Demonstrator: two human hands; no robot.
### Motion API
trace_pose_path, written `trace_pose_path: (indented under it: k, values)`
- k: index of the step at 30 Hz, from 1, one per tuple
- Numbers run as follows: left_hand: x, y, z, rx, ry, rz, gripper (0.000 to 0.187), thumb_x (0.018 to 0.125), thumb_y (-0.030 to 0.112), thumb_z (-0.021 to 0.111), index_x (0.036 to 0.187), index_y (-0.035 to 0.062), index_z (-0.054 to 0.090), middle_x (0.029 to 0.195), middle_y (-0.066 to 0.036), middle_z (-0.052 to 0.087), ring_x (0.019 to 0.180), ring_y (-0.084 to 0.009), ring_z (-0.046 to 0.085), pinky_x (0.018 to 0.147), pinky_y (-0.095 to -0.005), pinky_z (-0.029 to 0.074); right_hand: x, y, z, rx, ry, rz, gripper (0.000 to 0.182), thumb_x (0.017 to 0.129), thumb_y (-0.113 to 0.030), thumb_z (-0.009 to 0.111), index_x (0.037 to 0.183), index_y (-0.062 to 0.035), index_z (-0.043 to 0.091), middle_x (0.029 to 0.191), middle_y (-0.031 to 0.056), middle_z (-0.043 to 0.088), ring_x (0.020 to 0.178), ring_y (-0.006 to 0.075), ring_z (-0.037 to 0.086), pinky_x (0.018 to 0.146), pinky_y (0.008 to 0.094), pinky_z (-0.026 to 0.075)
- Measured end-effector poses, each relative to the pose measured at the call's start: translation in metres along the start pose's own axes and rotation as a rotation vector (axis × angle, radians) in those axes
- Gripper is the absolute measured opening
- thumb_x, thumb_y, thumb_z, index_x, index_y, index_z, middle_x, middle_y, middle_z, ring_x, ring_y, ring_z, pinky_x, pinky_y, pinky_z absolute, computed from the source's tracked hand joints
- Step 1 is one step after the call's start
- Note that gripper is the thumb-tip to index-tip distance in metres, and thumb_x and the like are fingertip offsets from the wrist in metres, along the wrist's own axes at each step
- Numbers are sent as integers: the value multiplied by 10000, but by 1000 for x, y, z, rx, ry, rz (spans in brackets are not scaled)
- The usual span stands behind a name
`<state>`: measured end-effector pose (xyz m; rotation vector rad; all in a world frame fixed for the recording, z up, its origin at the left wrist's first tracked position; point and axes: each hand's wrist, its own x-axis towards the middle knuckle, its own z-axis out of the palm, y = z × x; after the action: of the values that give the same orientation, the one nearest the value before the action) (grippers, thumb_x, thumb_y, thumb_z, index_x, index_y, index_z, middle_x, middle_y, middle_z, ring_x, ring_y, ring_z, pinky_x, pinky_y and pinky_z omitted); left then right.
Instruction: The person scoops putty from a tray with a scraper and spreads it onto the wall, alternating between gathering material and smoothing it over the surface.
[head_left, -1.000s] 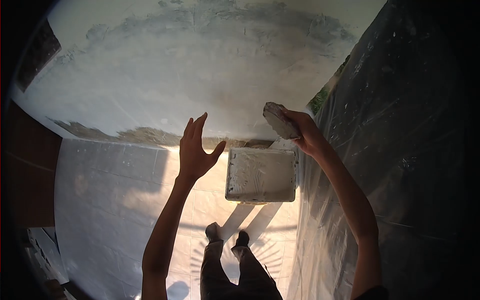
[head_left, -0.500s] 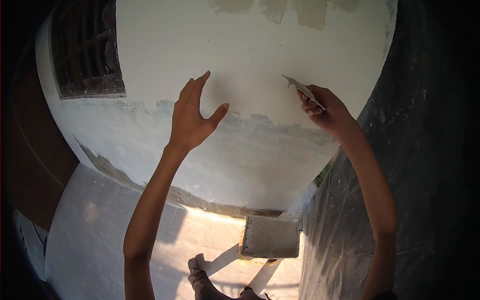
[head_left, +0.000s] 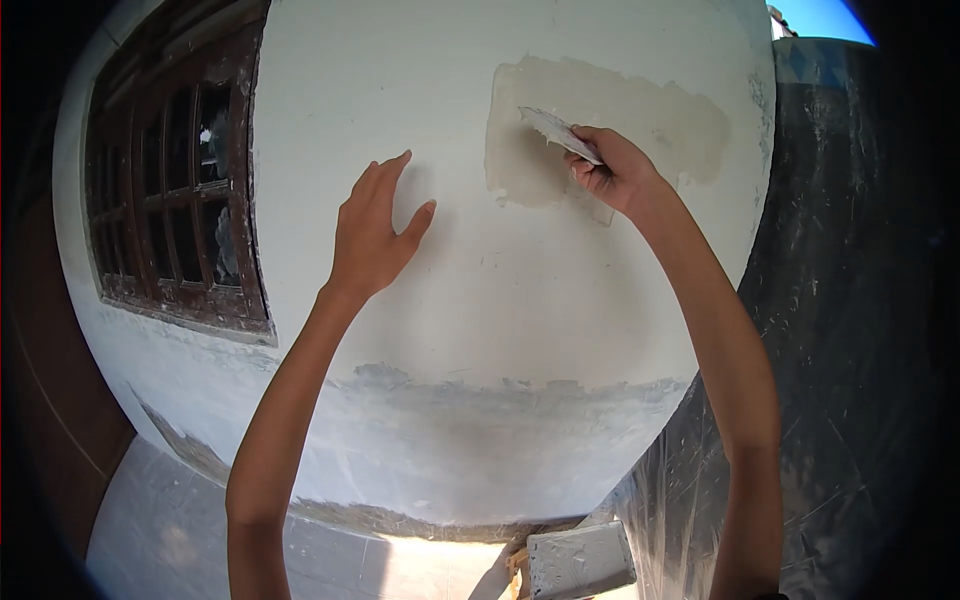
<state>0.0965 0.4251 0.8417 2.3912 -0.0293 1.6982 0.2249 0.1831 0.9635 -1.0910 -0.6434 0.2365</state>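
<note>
My right hand point(head_left: 612, 172) is closed round a flat scraper point(head_left: 562, 134) whose edge carries whitish paste. The scraper is in front of a damp beige patch point(head_left: 660, 115) on the pale wall point(head_left: 400, 70); whether it touches the wall I cannot tell. To the left, my left hand point(head_left: 375, 222) is raised with thumb and fingers apart, holding nothing, close to the wall. Low in the view, a rectangular tray point(head_left: 580, 558) holds grey-white paste.
A dark wooden window point(head_left: 180, 190) with small panes is at the left. Dark plastic sheeting point(head_left: 840, 300) hangs along the right side. Below the wall lies a tiled floor point(head_left: 330, 560), partly sunlit. Rough grey plaster runs along the lower wall.
The view has tilted up, showing more of the window and the beige patch; the tray is lower in view. My right hand with the scraper has moved up to the patch.
</note>
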Motion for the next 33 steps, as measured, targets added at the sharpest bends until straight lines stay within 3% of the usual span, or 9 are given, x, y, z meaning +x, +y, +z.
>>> trace_pose_path:
  k: [4,5,12,14,15,17,30,32,33]
  values:
    - [18,-25,16,59,58,64,638,958,312,638,1500,89,385,1504,-154,450,1454,-391,313,1152,-508,291,33,-21,33,-294,133,-256,219,996,-141,564,1048,70,591,929,127,586,702,171,557,510,249,494]
    - [20,-31,21,130,106,98,639,962,311,631,1504,88,377,1517,-148,434,1461,-390,297,1153,-511,277,40,-28,42,-373,200,-296,272,1016,-227,565,1099,26,625,954,78,604,726,168,545,549,304,491]
    - [32,-64,57,244,193,114,642,990,359,558,1537,109,334,1591,-115,311,1500,-346,189,1177,-528,153,90,-59,64,-688,464,-648,316,980,-342,596,1133,-84,696,979,49,663,731,146,571,585,312,504]
    - [31,-68,64,332,224,127,638,1002,384,519,1547,113,327,1607,-104,285,1505,-333,176,1178,-544,112,110,-67,62,-898,545,-970,221,968,-295,635,1102,-136,709,898,37,703,675,159,582,580,305,498]
    - [31,-71,67,333,229,128,638,1002,384,519,1547,113,327,1607,-104,285,1505,-333,176,1178,-544,112,110,-67,65,-896,544,-975,221,968,-295,635,1102,-136,709,898,37,703,675,159,582,580,305,498]
    - [29,-78,72,371,253,157,629,1005,390,499,1549,118,335,1612,-100,284,1507,-325,174,1180,-549,93,103,-60,77,-1121,601,-1334,218,964,-237,611,1076,-73,700,906,144,736,801,307,703,686,400,549]
    - [29,-82,75,379,310,195,593,998,372,501,1527,127,393,1604,-84,324,1503,-317,207,1185,-536,123,71,-29,85,-1502,349,-1475,261,977,-311,617,1127,-112,694,922,138,738,806,279,716,702,397,555]
    - [28,-82,75,366,324,205,588,996,369,506,1522,129,404,1600,-85,334,1499,-319,219,1183,-538,133,81,-19,74,-1602,425,-1690,159,943,-236,675,1088,-181,712,804,-1,721,689,199,613,600,312,508]
    - [28,-82,75,361,320,206,588,996,369,506,1522,129,404,1600,-85,334,1499,-319,219,1183,-538,133,82,-15,70,-1608,427,-1685,159,943,-236,675,1088,-181,712,804,-1,721,689,199,613,600,312,508]
